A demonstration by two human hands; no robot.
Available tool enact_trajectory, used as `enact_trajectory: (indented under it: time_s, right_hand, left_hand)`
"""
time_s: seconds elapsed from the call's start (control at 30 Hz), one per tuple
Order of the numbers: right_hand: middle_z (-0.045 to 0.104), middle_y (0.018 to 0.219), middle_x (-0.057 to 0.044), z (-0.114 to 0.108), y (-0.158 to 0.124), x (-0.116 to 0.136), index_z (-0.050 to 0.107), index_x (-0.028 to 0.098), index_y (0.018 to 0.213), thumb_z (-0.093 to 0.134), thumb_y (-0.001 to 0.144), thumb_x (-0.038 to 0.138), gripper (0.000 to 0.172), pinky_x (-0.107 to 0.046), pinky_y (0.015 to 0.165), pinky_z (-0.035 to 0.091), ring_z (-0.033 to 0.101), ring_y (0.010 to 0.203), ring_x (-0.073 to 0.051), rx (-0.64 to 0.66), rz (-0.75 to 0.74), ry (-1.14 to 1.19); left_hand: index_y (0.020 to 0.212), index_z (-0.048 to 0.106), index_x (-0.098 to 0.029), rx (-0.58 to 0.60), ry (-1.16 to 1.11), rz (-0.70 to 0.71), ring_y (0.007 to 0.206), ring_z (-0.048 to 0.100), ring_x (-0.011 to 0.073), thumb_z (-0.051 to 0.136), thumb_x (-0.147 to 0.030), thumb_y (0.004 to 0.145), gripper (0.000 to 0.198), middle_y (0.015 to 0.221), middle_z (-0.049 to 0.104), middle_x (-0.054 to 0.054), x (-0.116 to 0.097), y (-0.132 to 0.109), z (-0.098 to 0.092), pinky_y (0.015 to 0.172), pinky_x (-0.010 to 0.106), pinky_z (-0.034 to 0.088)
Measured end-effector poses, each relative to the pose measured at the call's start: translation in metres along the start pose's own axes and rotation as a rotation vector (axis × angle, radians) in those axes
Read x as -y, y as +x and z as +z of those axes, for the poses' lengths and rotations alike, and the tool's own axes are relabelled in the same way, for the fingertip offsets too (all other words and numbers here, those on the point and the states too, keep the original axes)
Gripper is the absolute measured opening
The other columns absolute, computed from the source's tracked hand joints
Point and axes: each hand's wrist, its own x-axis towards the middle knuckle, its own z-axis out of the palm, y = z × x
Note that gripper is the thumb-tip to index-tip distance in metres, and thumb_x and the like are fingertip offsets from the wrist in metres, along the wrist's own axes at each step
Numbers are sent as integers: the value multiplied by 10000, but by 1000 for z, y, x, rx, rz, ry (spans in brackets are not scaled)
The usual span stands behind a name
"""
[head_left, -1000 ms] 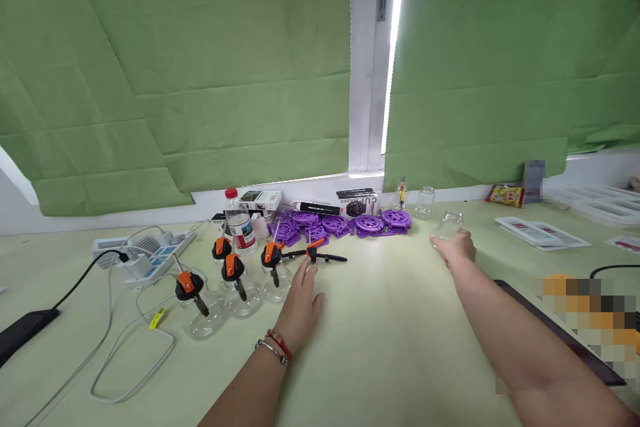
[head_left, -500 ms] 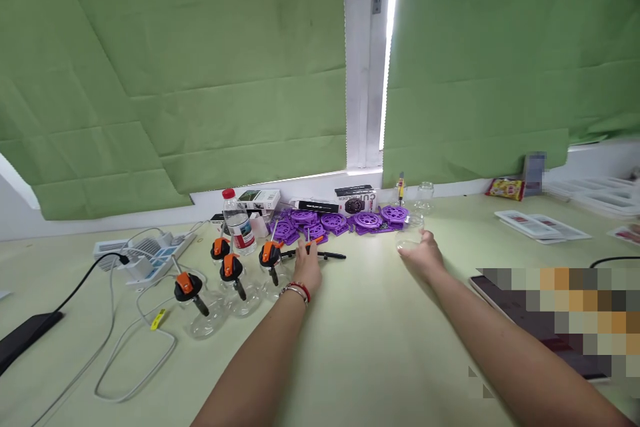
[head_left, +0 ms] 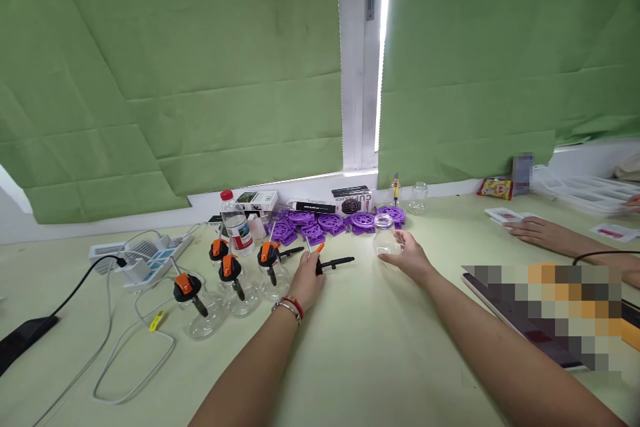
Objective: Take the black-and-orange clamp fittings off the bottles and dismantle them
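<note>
My left hand (head_left: 307, 280) is closed around a black-and-orange jar lid (head_left: 336, 262), whose black rod points right and whose orange tab shows above my fingers. Much of this lid is hidden by the hand. My right hand (head_left: 409, 255) grips a clear glass jar (head_left: 385, 240) from its right side; its mouth is uncovered and it stands upright. To the left of my left hand are several glass jars with similar lids, the nearest being a lidded jar (head_left: 273, 273). Another black rod lies just behind my left hand.
Purple plastic parts (head_left: 330, 223) lie along the back, beside a red-capped bottle (head_left: 237, 227) and small boxes. Two jars stand near the wall, including an open jar (head_left: 419, 199). Cables and a power strip (head_left: 160, 263) occupy the left. At right, another person's hand (head_left: 534, 232) rests on cards.
My right hand has brought the glass jar left and turned it upright. My left hand has lifted the lid slightly rightward, away from the other rod. Another person's hand has appeared at right.
</note>
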Motion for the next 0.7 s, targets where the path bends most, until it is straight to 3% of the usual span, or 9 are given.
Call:
enact_trajectory:
  time_s: [0.1,0.2,0.3,0.43,0.53,0.7]
  right_hand:
    - [510,1264,-101,-12,-9,17,411,239,1272,728,565,337,781,-378,929,421,452,1213,-266,79,-67,-18]
    - [500,1277,-92,-31,-19,36,453,253,1256,720,558,275,747,-387,935,405,439,1216,-283,221,-153,-83]
    - [443,1340,-65,-55,-28,53,472,292,1249,709,555,234,736,-383,935,406,411,1235,-287,376,-204,-163]
    - [409,1360,-40,-78,-45,63,518,304,1204,670,554,186,679,-378,942,408,411,1232,-288,467,-259,-268]
    - [406,1353,-44,-78,-60,62,512,294,1212,631,567,161,669,-364,928,424,422,1225,-278,474,-293,-281]
    - [398,1335,-44,-60,-74,58,495,302,1236,578,575,109,694,-348,900,444,456,1183,-252,494,-371,-307]
  left_hand:
    - [1064,510,-185,28,-87,35,934,532,183,576,-105,694,384,1070,535,73,-5,-13,-9,822,293,420]
    - [1024,485,-203,93,-324,-14,758,523,138,613,-150,678,373,898,550,15,-11,-27,-20,668,246,421]
    - [979,480,-211,113,-578,-83,710,484,111,657,-148,637,390,817,517,-21,-17,-39,-31,627,218,386]
    - [973,474,-221,89,-710,-136,674,459,96,677,-149,623,412,787,490,-34,-20,-52,-35,600,213,370]
    - [968,471,-220,73,-751,-159,648,456,86,680,-142,618,415,753,478,-44,-18,-58,-31,590,205,360]
    - [957,486,-209,72,-737,-165,645,456,87,687,-133,603,413,707,465,-50,-14,-62,-23,577,193,351]
